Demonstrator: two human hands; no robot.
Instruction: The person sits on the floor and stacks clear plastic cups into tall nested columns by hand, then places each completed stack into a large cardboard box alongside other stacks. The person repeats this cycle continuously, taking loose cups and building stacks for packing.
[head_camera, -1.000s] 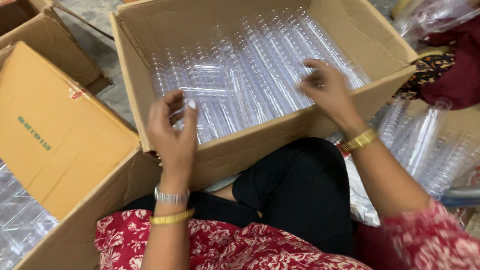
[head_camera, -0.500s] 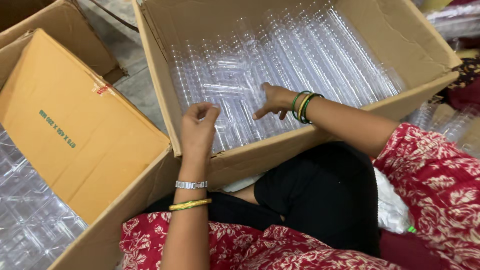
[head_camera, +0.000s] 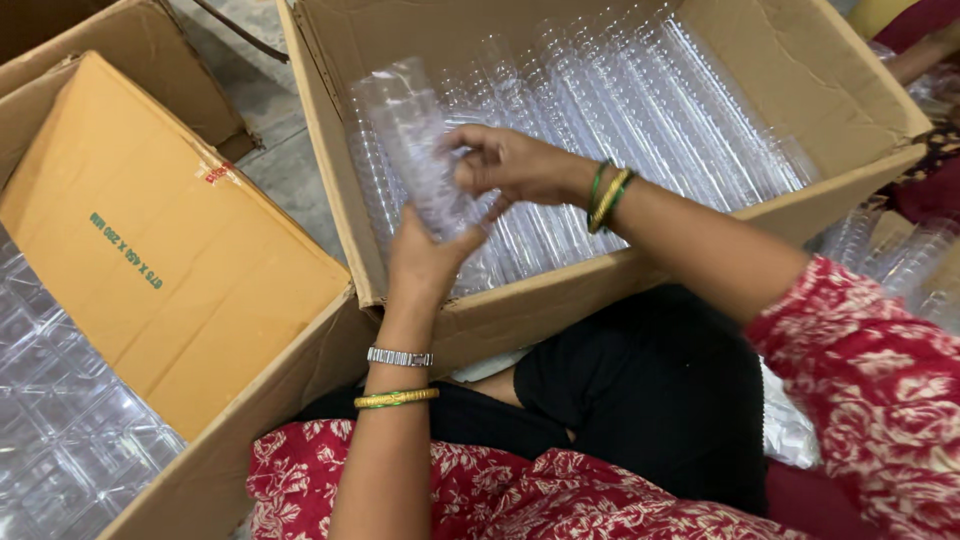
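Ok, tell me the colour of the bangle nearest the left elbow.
Yellow-gold; the bangle shows best in the head view, below a silver band.

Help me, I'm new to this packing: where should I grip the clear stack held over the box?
Probably low on the stack, from both sides: it is long, slim and tilted. The left hand holds its lower end; the right hand steadies its side.

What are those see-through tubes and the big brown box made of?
The see-through tubes, held by the left hand and right hand, look like thin clear plastic: glossy, and you can see through them. It could be glass, but that is less likely. The big brown box looks like matte corrugated cardboard, with creased flaps and rough edges.
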